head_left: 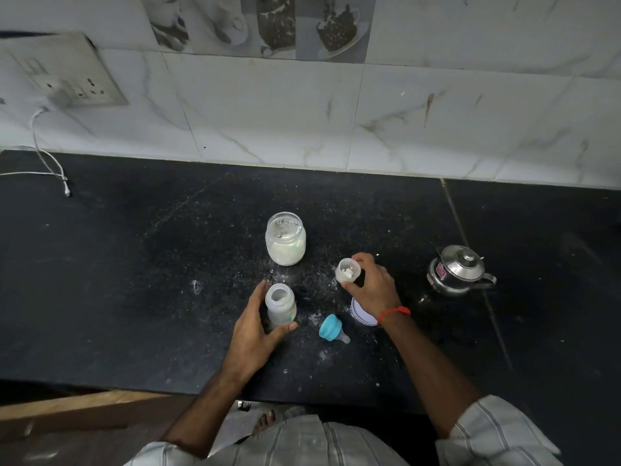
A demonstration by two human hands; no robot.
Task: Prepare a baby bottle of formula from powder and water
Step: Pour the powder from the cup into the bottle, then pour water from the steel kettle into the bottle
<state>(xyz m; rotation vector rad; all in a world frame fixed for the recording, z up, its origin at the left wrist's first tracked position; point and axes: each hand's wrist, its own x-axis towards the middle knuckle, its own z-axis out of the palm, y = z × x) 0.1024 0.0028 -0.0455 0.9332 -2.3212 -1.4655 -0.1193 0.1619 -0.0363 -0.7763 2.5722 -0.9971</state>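
Observation:
An open baby bottle point(281, 306) stands upright on the black counter point(134, 280). My left hand point(257, 326) curls round its left side and base. My right hand point(371, 285) grips a small clear cap point(348, 270) with bits of white powder inside, tilted toward the bottle and held above the counter. An open glass jar of white powder point(286, 238) stands behind the bottle. The teal collar with its teat point(331, 327) lies on its side between my hands. A white round lid point(361, 314) lies under my right wrist, partly hidden.
A small steel kettle with a lid point(458, 270) stands to the right. White powder is spilled around the bottle. A white cable point(50, 169) lies at the far left below a wall socket point(72, 84). The tiled wall bounds the back; the counter's front edge is near my body.

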